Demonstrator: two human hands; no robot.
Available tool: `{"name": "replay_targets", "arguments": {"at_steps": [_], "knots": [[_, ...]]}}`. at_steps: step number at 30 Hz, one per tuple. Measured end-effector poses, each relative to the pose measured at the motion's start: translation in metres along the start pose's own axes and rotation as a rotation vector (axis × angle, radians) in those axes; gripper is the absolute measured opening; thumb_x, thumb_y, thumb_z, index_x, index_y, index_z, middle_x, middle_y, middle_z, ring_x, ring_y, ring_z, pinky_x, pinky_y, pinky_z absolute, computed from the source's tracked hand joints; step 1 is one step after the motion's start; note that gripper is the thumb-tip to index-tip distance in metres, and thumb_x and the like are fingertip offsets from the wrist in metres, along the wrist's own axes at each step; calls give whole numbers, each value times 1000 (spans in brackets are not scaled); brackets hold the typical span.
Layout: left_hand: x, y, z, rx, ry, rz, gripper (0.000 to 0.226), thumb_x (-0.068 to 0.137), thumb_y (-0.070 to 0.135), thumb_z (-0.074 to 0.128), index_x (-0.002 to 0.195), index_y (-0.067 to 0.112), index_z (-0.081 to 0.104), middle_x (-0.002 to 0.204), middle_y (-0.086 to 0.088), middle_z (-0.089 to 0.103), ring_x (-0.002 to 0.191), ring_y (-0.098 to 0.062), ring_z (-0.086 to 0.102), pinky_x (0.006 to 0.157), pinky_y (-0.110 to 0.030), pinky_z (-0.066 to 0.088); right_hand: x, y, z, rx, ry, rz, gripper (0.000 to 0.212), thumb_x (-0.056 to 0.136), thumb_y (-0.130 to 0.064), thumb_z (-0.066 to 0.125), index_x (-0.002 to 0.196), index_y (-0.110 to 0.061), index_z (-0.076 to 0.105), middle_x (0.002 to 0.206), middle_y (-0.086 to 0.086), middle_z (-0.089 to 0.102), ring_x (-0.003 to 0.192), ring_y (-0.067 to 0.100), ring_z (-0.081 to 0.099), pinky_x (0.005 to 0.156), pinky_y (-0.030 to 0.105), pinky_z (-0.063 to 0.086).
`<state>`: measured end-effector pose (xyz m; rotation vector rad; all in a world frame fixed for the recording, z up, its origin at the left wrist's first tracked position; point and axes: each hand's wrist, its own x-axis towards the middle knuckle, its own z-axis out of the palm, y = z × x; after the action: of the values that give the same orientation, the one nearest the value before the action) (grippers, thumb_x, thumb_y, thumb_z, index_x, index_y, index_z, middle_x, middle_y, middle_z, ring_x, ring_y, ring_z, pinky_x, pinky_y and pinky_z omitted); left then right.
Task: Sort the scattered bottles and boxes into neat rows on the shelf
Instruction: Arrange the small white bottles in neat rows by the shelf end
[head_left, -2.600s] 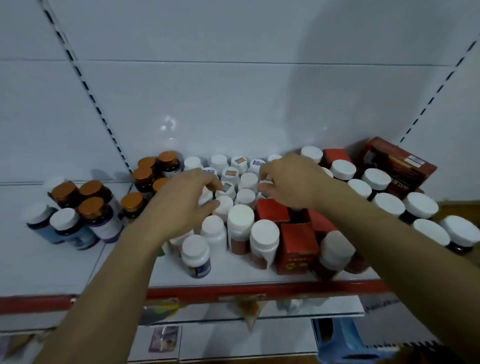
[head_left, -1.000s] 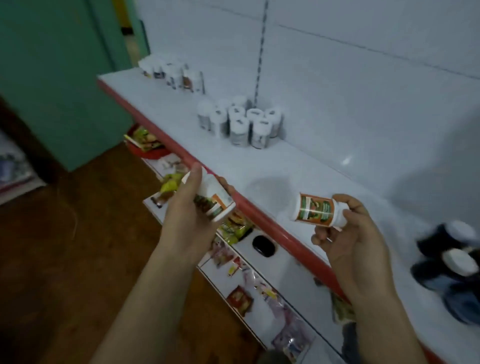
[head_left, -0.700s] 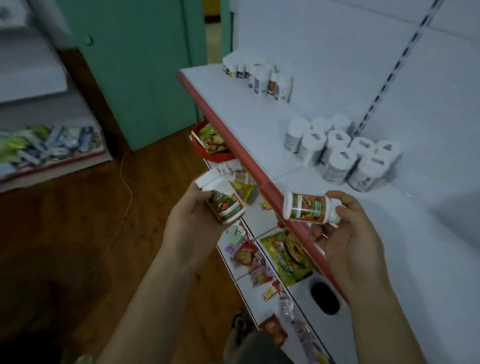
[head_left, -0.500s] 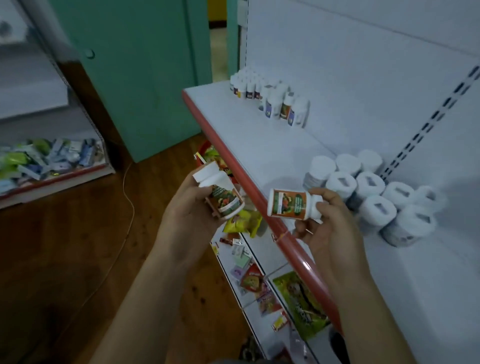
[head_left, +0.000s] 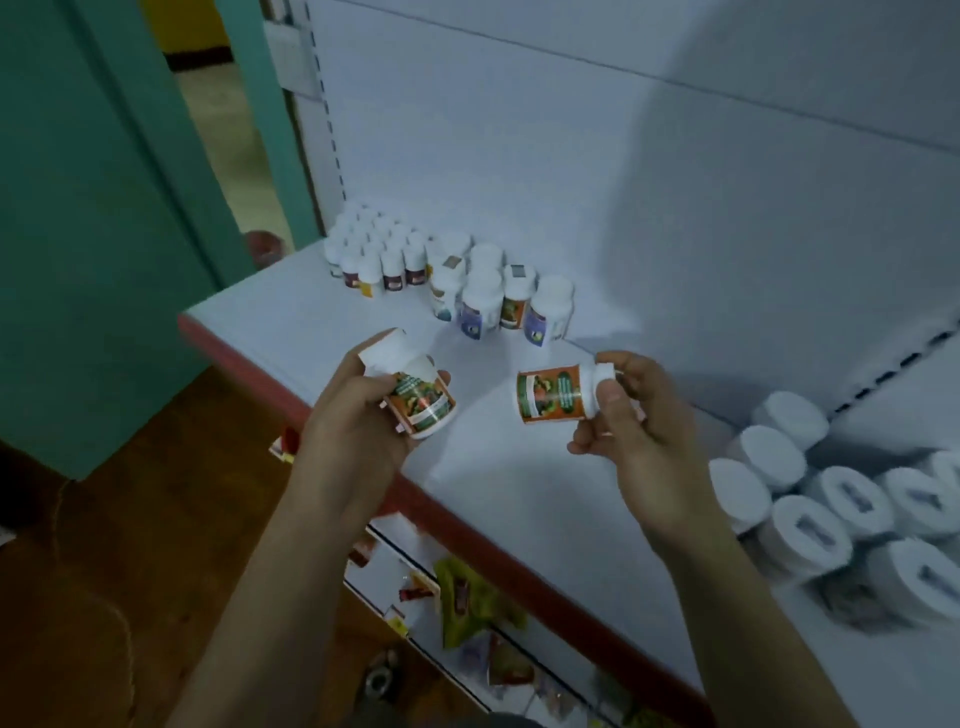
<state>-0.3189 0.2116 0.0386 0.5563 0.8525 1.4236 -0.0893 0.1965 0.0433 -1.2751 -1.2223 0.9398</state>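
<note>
My left hand (head_left: 353, 421) grips a white-capped bottle with an orange-green label (head_left: 415, 397), tilted, over the shelf's red front edge (head_left: 467, 525). My right hand (head_left: 639, 431) holds a matching bottle (head_left: 556, 397) by its cap end, lying sideways above the white shelf (head_left: 519, 467). At the shelf's far end several small bottles (head_left: 374, 254) stand in rows, with a few larger white-capped bottles (head_left: 498, 296) beside them. Another cluster of white-capped bottles (head_left: 841, 509) stands on the shelf at the right.
A green wall and door frame (head_left: 104, 208) stand left of the shelf's end. Below is a wooden floor (head_left: 130, 571). A lower shelf (head_left: 467, 613) holds coloured packets. The white back panel (head_left: 623, 182) rises behind the bottles.
From the crowded shelf section I have turned left carrying one bottle in each hand. Both hands have moved forward over the shelf, closer to the rows at its far end.
</note>
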Motion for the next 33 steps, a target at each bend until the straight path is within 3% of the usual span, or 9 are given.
{"name": "replay_targets", "arguments": {"at_steps": [4, 7, 10, 14, 18, 27, 33], "knots": [[75, 27, -14, 133, -111, -134, 35, 100, 2, 39, 125, 16, 60, 120, -17, 66, 109, -34, 69, 96, -51, 54, 59, -9, 29, -426, 53, -77, 21, 105, -18, 52, 125, -22, 55, 112, 6, 54, 67, 12, 63, 66, 23, 54], [111, 31, -28, 201, -176, -183, 36, 100, -1, 38, 123, 16, 60, 115, -16, 64, 98, -29, 70, 91, -48, 54, 100, -13, 43, -833, -83, -105, 30, 100, -19, 62, 130, -19, 59, 120, 6, 53, 82, 11, 53, 79, 17, 40], [131, 30, -40, 229, -212, -243, 37, 99, -3, 41, 119, 18, 65, 112, -15, 65, 98, -29, 70, 87, -46, 55, 119, -13, 55, -1002, -229, -101, 36, 100, -17, 63, 135, -16, 59, 128, 5, 52, 94, 11, 46, 87, 18, 34], [144, 24, -59, 269, -238, -305, 39, 99, -3, 46, 117, 22, 70, 115, -16, 67, 110, -35, 66, 90, -50, 55, 131, -16, 67, -1117, -267, -93, 42, 100, -12, 61, 141, -16, 57, 132, 8, 51, 106, 26, 56, 96, 30, 42], [158, 27, -68, 274, -286, -362, 43, 100, -2, 46, 109, 27, 76, 106, -12, 71, 105, -32, 68, 86, -56, 57, 140, -18, 76, -1174, -263, -59, 42, 100, -13, 59, 142, -17, 56, 138, 9, 47, 116, 33, 57, 103, 43, 45], [169, 26, -84, 221, -351, -407, 41, 98, -2, 44, 120, 20, 70, 104, -14, 71, 100, -30, 68, 83, -53, 58, 139, -13, 91, -1239, -173, -94, 57, 96, -10, 64, 146, -20, 41, 139, 11, 51, 106, 37, 62, 86, 51, 54], [171, 24, -84, 225, -355, -436, 31, 94, 1, 54, 118, 15, 67, 118, -21, 71, 104, -33, 72, 77, -51, 62, 131, -7, 95, -1253, -75, -121, 50, 98, -18, 64, 144, -19, 45, 139, 10, 46, 103, 36, 62, 79, 42, 52]]}}
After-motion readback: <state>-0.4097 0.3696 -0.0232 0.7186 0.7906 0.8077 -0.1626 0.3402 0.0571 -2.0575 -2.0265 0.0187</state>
